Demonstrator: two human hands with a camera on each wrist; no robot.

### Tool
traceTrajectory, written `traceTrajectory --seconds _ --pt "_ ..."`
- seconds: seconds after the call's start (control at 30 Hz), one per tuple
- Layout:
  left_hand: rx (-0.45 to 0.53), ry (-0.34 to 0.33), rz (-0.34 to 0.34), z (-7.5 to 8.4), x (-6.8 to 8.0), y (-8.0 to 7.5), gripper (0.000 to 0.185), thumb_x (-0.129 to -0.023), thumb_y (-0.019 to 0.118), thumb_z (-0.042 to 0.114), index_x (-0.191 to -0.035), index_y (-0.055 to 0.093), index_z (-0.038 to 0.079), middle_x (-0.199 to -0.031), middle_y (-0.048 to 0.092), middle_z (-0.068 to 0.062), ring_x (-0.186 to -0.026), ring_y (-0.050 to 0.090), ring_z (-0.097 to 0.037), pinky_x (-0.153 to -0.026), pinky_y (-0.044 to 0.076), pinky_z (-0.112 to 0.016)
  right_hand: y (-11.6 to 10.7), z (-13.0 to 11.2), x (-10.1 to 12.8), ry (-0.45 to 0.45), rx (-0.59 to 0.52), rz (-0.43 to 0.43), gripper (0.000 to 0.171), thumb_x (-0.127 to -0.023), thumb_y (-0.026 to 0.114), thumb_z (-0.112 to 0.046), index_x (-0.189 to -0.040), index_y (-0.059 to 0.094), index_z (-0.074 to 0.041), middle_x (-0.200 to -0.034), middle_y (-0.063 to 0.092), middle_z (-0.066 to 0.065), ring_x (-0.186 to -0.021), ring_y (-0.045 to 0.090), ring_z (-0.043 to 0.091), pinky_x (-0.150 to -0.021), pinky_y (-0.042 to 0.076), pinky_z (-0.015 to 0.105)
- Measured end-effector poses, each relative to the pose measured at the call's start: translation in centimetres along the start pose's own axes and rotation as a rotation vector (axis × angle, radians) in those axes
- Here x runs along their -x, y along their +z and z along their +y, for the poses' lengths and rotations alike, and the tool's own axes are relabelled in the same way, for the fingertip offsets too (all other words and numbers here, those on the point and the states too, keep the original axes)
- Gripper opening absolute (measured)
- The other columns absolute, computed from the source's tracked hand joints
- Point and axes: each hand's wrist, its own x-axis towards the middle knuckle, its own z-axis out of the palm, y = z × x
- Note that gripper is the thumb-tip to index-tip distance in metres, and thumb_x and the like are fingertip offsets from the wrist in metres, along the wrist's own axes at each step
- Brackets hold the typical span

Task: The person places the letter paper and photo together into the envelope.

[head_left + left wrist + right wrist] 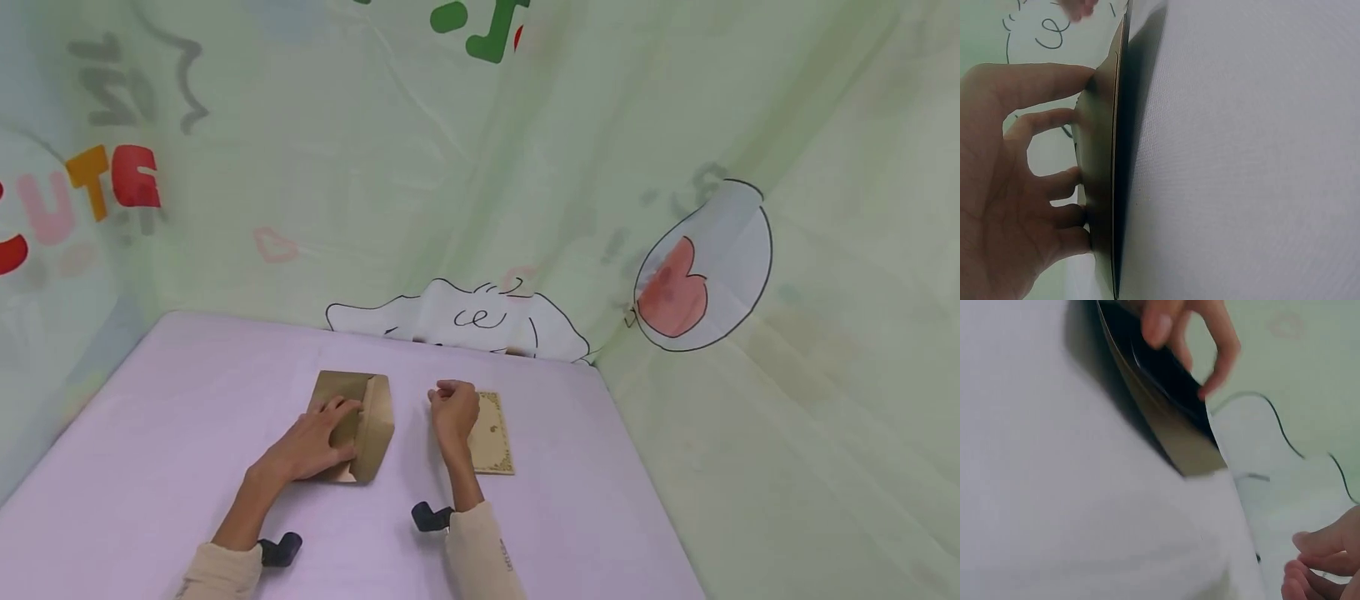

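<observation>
A brown paper envelope (377, 419) lies on the lilac table (180, 417) with its flap folded open towards the right. My left hand (318, 442) rests flat on it, and its fingers (1054, 128) press on the envelope's face (1100, 181). To the right lies a cream card (495, 446) with an ornate border. My right hand (453, 408) hovers at the card's left edge with its fingers (1313, 559) curled and nothing visible in them. The right wrist view shows the envelope (1175, 434) edge-on, with the left hand's fingers (1194, 334) on it.
A pale green printed cloth (525, 167) hangs close behind the table and along its right side. The table's right edge (637, 467) runs near the card. Bare lilac surface (150, 467) lies left of the envelope.
</observation>
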Motion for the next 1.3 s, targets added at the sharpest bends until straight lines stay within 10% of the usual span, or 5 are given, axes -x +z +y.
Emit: traceTrajectory --seconds 0.33,0.7,1.1,1.3 --pt "0.016 0.010 0.007 -0.2 0.0 0.6 0.066 -0.094 0.077 0.028 -0.154 0.057 0.012 -0.157 0.055 -0.026 -0.141 0.054 -0.056 -0.109 0.042 -0.078 -3.9 4.7 -1.4 0.039 0.113 0.145 0.030 -0.092 0.079 0.000 -0.120 0.076 0.012 -0.113 0.076 0.029 -0.110 0.071 0.048 -0.094 0.055 0.063" --pt "0.025 0.009 0.006 0.0 0.3 0.3 0.065 -0.092 0.079 0.028 -0.152 0.059 0.011 -0.156 0.056 -0.026 -0.138 0.055 -0.056 -0.108 0.043 -0.076 -5.4 8.3 -1.4 0.143 0.408 0.128 0.004 -0.084 0.067 0.005 -0.084 0.069 0.008 -0.088 0.068 0.028 -0.088 0.063 0.047 -0.066 0.049 0.055" --pt "0.020 0.003 0.009 -0.2 0.0 0.5 0.066 -0.094 0.079 0.027 -0.154 0.057 0.012 -0.156 0.056 -0.025 -0.140 0.054 -0.056 -0.110 0.042 -0.077 -5.9 8.5 -1.5 0.231 0.277 0.116 0.009 -0.081 0.059 0.008 -0.084 0.068 0.008 -0.084 0.068 0.024 -0.078 0.058 0.036 -0.061 0.041 0.046" --pt "0.021 0.007 0.007 -0.4 0.0 0.5 0.066 -0.094 0.079 0.027 -0.155 0.057 0.012 -0.156 0.056 -0.025 -0.140 0.054 -0.055 -0.109 0.042 -0.077 -6.9 8.5 -1.9 0.309 0.200 0.126 0.013 -0.083 0.064 0.006 -0.082 0.077 0.008 -0.085 0.078 0.026 -0.075 0.075 0.042 -0.060 0.056 0.053"
